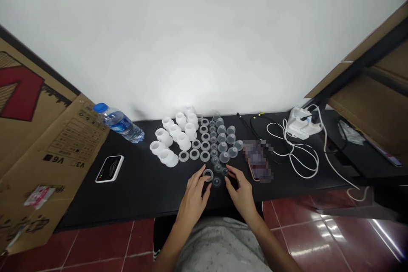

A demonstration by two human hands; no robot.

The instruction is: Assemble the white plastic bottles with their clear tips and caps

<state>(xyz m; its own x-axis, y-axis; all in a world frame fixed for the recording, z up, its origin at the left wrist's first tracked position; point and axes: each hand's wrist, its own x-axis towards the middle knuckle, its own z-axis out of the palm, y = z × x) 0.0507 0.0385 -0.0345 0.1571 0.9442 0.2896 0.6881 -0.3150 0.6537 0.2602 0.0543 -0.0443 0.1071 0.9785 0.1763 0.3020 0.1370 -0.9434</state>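
Silicone ring (pixel 208 174), clear, on a black tabletop (pixel 134 191), near the front edge and under the left hand (pixel 193 199). Left fingers curled close around the ring's rim; firmness of hold impossible to tell. Right hand (pixel 241 195) just beside it, fingers spread wide and arched, fingertips at a small clear cup (pixel 225 171); contact with the cup impossible to tell. Another small clear cup (pixel 216 182) between the two hands, near the table edge.

Straight ahead of the hands, clear rings (pixel 200 144) and clear domed cups (pixel 222 146) in loose, close-set columns. Left of these, a cluster of larger frosted white silicone cups (pixel 174 134), most tilted or lying on their sides.

Farther left, a plastic water bottle (pixel 120 123) with a blue cap, lying on its side, and a flat white-edged device (pixel 110 168) with a dark face. To the right, a phone (pixel 257 160), blurred, beside a white charger (pixel 301 123) with a looped white cable (pixel 302 157). Printed cardboard sheet (pixel 54 136) along the left end of the table; red tile floor (pixel 95 242) below.
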